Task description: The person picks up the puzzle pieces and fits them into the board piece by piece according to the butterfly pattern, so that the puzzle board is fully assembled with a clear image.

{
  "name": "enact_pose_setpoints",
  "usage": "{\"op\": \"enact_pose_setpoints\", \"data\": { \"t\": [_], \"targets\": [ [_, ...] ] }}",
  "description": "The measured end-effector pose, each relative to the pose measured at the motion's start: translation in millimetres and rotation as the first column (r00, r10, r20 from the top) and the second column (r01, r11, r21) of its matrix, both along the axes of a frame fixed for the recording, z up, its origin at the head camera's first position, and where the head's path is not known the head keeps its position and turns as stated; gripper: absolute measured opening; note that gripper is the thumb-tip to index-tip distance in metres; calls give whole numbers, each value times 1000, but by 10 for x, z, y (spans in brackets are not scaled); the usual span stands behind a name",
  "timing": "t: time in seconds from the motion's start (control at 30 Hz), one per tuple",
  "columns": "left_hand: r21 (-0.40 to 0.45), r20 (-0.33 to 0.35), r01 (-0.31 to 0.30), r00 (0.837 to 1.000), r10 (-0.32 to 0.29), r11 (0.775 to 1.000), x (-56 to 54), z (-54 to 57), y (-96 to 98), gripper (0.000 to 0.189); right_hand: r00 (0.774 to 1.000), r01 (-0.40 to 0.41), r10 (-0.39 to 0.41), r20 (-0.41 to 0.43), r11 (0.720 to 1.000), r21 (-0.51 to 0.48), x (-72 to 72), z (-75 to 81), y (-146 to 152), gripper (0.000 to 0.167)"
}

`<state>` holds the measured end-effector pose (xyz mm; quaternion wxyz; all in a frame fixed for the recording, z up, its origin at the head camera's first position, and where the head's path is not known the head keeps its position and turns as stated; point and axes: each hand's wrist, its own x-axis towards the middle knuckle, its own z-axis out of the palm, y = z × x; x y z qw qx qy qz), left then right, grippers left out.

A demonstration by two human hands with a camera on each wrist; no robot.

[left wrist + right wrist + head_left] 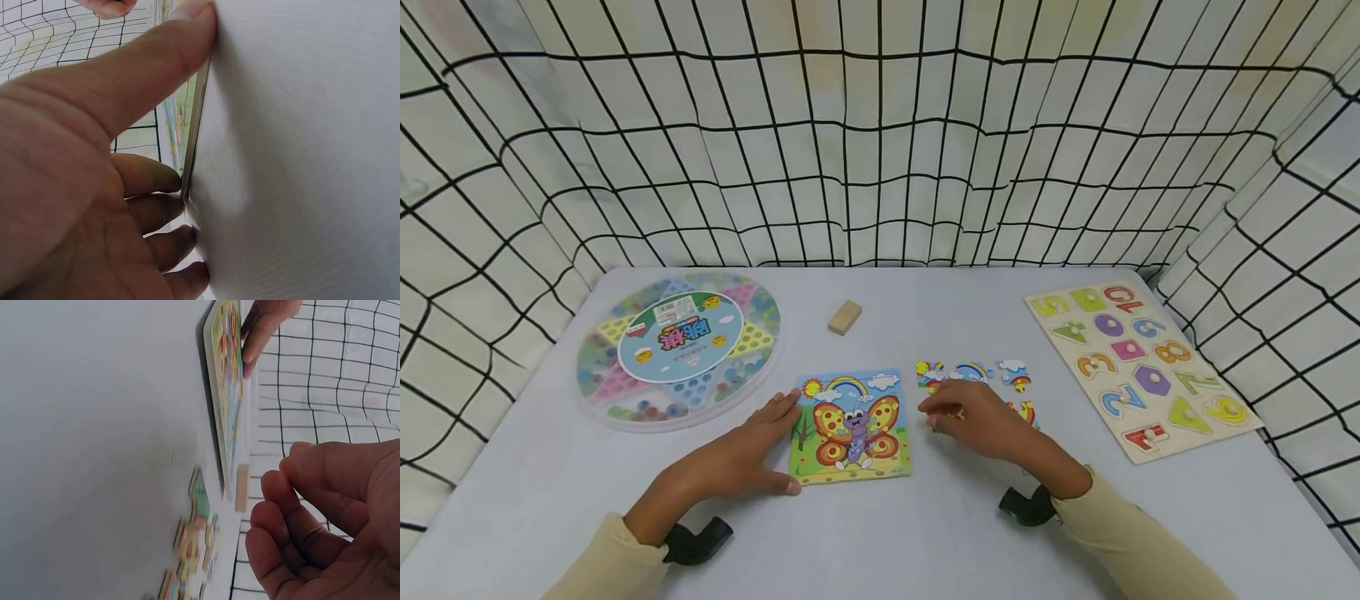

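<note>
A square butterfly picture puzzle board (856, 429) lies flat on the white table in the head view. My left hand (748, 458) rests along its left side, thumb at the near corner and fingers spread. In the left wrist view, the thumb and fingertips touch the table right at the board's thin edge (194, 134). Over several loose puzzle pieces (1015, 377) to the right of the board hovers my right hand (973, 417), fingers loosely bent. The right wrist view shows its thumb (331, 464) near the index finger, nothing between them, and the pieces (190, 544) below.
A round lidded game box with coloured marbles (681, 346) stands at the left. Behind the board lies a small wooden block (845, 317). On the right is a number-and-shape board (1138, 362). A black grid net (880, 129) encloses the table's back and sides.
</note>
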<state>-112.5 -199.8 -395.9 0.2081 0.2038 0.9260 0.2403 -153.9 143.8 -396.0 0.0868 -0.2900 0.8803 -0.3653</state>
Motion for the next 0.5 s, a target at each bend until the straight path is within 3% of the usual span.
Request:
{"op": "enact_pose_setpoints", "data": {
  "t": [0.5],
  "targets": [
    [2,4,-5,1000,5,1000,12,-5,15,104,997,78,-78,2,997,-8,126,43,586,20]
  ]
}}
